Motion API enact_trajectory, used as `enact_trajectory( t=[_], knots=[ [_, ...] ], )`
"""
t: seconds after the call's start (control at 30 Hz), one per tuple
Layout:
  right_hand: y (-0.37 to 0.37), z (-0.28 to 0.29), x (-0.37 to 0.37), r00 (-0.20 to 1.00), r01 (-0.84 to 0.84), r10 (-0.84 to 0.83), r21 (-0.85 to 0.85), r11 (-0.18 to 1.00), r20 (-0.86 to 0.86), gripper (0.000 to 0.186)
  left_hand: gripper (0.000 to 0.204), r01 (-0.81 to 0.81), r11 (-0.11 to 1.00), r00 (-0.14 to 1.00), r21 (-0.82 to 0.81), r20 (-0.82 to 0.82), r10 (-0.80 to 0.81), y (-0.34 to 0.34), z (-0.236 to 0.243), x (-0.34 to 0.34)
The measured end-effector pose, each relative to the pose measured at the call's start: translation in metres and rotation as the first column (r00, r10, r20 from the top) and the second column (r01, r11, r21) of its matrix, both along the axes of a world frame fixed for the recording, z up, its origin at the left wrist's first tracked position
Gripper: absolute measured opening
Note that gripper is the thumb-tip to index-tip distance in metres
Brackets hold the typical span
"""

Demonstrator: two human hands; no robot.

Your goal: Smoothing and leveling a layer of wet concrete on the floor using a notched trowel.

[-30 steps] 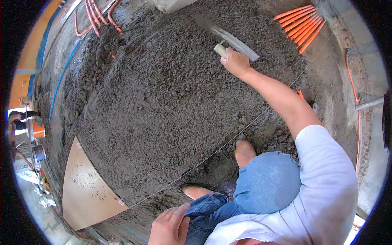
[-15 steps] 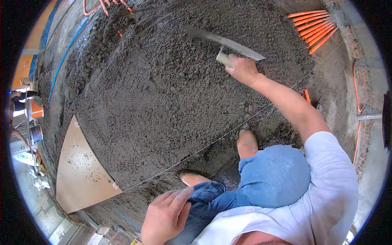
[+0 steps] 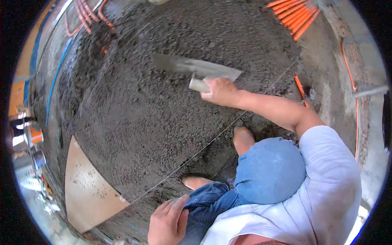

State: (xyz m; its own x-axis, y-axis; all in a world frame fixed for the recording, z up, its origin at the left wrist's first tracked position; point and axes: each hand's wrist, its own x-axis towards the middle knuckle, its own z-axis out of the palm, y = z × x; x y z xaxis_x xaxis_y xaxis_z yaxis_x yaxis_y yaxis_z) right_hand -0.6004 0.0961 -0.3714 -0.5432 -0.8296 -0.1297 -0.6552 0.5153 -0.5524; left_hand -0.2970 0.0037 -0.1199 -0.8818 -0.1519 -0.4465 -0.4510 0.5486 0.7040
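My right hand point(image 3: 221, 91) is closed round the pale handle of a long flat steel trowel point(image 3: 196, 67). The blade lies across the rough grey wet mortar point(image 3: 134, 106), its left end blurred and blending into the mortar. Down at the lower middle, my left hand point(image 3: 166, 222) rests by my left knee, fingers loosely bent, thumb apart and nothing visible in it. A taut string point(image 3: 196, 154) runs diagonally over the mortar between my feet and the trowel.
A tan board point(image 3: 87, 188) spattered with mortar lies at the left. Orange pipes point(image 3: 292, 16) fan out at the far right, with a short orange pipe point(image 3: 300, 86) nearer. Pinkish pipes point(image 3: 83, 14) and a blue hose point(image 3: 57, 81) are at the far left.
My right hand has drawn the trowel nearer to me and to the left, and more of the blade's face shows. My left hand stays by the knee. The view has shifted slightly.
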Motion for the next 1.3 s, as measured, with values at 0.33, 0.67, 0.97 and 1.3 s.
enact_trajectory(
  t=[0.33, 0.67, 0.97, 1.3],
  knots=[
    [0.072, -0.013, -0.094, 0.555, 0.71, -0.543, -0.019, 0.704, 0.63, 0.036, 0.033, -0.024, 1.0, 0.998, -0.019, 0.056, 0.025, 0.003, 0.006, -0.002],
    [0.149, -0.01, -0.138, 0.676, 0.723, -0.708, -0.004, 0.691, -0.207, 0.046, 0.032, 0.027, 0.998, 0.997, -0.05, 0.074, -0.023, 0.001, 0.002, -0.007],
    [0.152, -0.037, -0.101, 0.919, 0.348, -0.288, 0.206, 0.915, -0.27, 0.035, 0.033, 0.004, 0.997, 0.994, -0.079, 0.105, 0.004, 0.006, 0.005, -0.008],
    [0.152, -0.018, -0.092, 0.951, 0.093, -0.048, 0.133, 0.987, -0.305, 0.047, 0.032, 0.003, 0.997, 0.998, -0.079, 0.066, 0.002, 0.005, 0.001, -0.008]
  ],
)
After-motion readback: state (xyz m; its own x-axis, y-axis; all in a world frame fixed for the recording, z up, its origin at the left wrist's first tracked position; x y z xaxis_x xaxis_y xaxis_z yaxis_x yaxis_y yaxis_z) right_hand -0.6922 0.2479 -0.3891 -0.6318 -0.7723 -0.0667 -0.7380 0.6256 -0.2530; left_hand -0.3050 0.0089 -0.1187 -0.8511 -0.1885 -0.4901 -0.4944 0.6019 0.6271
